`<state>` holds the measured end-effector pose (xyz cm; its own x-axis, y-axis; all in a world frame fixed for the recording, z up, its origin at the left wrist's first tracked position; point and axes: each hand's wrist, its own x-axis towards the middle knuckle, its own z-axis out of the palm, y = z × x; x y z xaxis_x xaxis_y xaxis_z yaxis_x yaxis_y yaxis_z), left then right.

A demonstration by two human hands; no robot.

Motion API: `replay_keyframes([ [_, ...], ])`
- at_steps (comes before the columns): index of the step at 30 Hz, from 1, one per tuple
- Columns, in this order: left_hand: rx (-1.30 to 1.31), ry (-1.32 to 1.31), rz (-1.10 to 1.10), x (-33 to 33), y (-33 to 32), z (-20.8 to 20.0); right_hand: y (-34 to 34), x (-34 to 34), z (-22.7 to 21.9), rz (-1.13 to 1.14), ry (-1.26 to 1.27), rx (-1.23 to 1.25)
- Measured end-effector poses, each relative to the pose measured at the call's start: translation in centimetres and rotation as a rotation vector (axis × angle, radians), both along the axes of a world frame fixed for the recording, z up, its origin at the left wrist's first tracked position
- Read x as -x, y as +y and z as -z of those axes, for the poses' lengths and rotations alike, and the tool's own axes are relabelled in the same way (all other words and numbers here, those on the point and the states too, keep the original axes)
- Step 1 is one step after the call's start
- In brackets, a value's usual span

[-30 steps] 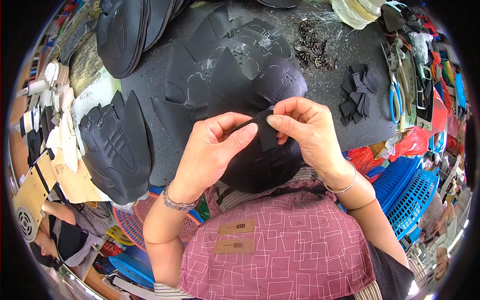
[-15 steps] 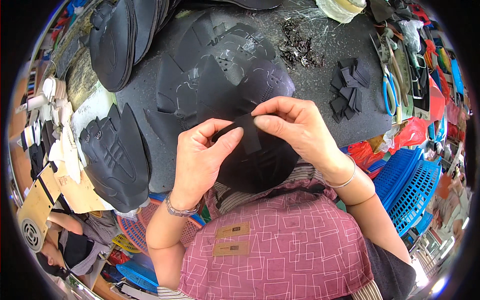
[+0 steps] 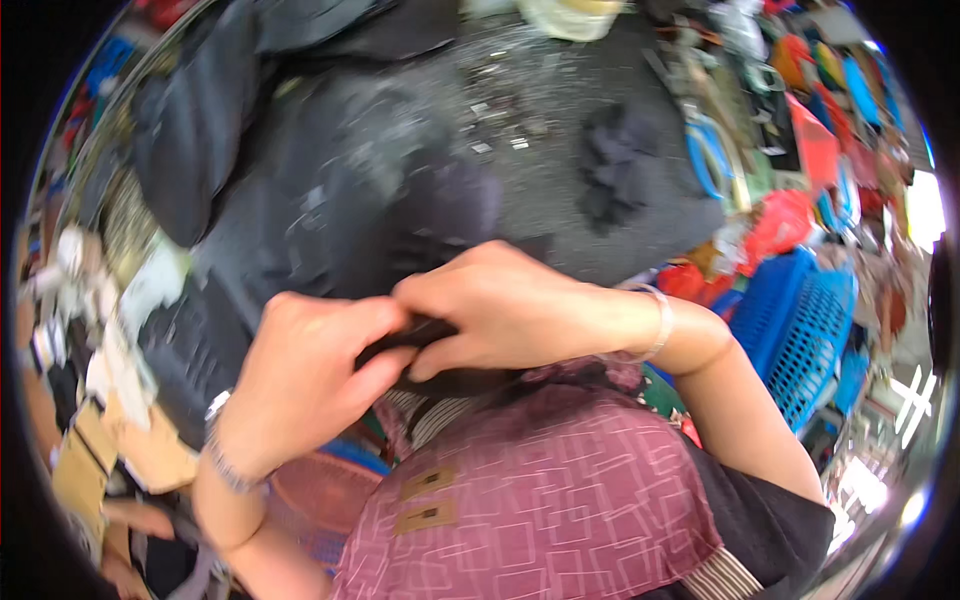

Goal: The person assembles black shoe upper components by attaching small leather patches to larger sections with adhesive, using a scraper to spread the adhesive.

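Note:
My left hand (image 3: 315,365) and my right hand (image 3: 500,310) meet at the near edge of the worktable, thumbs and fingers closed in a pinch. Between them is a black fabric-like shoe piece (image 3: 435,332), gripped by both hands and mostly hidden behind the fingers. Just beyond my hands lie more black shoe-upper pieces (image 3: 440,200), overlapping and smeared by motion. Another stack of black uppers (image 3: 195,340) rests to the left of my left hand.
On the dark worktable (image 3: 540,190) sit a pile of small black pieces (image 3: 620,160) and scattered shiny bits (image 3: 500,125). Blue-handled scissors (image 3: 705,160) lie at its right. Blue plastic baskets (image 3: 810,340) stand right; a reddish basket (image 3: 315,495) is lower left, near another person (image 3: 140,520).
The view has swung, shifting the table's contents leftward. Both hands have come closer together and lower over the black piece, which was more exposed before with a small strip lying on it.

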<state>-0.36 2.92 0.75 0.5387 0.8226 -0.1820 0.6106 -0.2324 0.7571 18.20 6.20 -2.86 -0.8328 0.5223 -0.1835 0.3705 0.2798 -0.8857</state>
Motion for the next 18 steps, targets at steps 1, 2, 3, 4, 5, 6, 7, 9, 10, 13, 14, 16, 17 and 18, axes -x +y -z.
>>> replay_keyframes([
  [1,-0.027,0.086,0.112,-0.6,0.8,-0.7,0.1,-0.5,-0.3,0.001,0.029,-0.02],
  [2,-0.068,0.166,0.224,-1.3,1.5,-1.3,0.3,-1.1,-0.4,0.006,0.049,-0.044],
  [3,-0.111,0.199,0.301,-1.4,1.7,-2.4,0.3,-1.5,-0.9,-0.022,0.076,-0.032],
  [4,-0.159,0.244,0.356,-1.2,1.6,-3.2,0.5,-1.6,-0.9,-0.068,0.113,-0.021],
  [5,0.003,0.293,0.251,-0.2,0.2,-4.2,-0.1,-0.3,-0.7,-0.122,0.115,-0.1],
  [6,0.168,0.325,0.183,0.2,0.1,-4.4,-0.7,0.2,-0.1,-0.144,0.096,-0.168],
  [7,0.112,0.349,0.298,-0.1,0.6,-5.1,-1.1,0.8,0.3,-0.171,0.074,-0.221],
  [9,0.038,0.366,0.433,-1.0,0.9,-5.8,-1.6,0.4,0.2,-0.177,0.037,-0.277],
  [10,-0.054,0.422,0.474,-1.3,0.9,-6.0,-1.4,0.1,-0.1,-0.192,0.048,-0.308],
  [13,-0.272,0.461,0.414,-1.8,-0.1,-5.9,-0.6,-1.0,-0.8,-0.174,0.095,-0.4],
  [14,-0.378,0.45,0.307,-1.6,-0.8,-5.5,-0.4,-1.1,-0.9,-0.15,0.145,-0.45],
  [16,-0.478,0.416,0.279,-1.0,-1.7,-4.2,-0.5,-0.9,-0.6,-0.152,0.142,-0.453],
  [17,-0.565,0.402,0.241,-1.0,-2.1,-3.8,-0.7,-0.6,-0.5,-0.149,0.135,-0.445],
  [18,-0.647,0.386,0.202,-1.1,-2.6,-3.4,-1.2,-0.5,-0.6,-0.158,0.136,-0.452],
])
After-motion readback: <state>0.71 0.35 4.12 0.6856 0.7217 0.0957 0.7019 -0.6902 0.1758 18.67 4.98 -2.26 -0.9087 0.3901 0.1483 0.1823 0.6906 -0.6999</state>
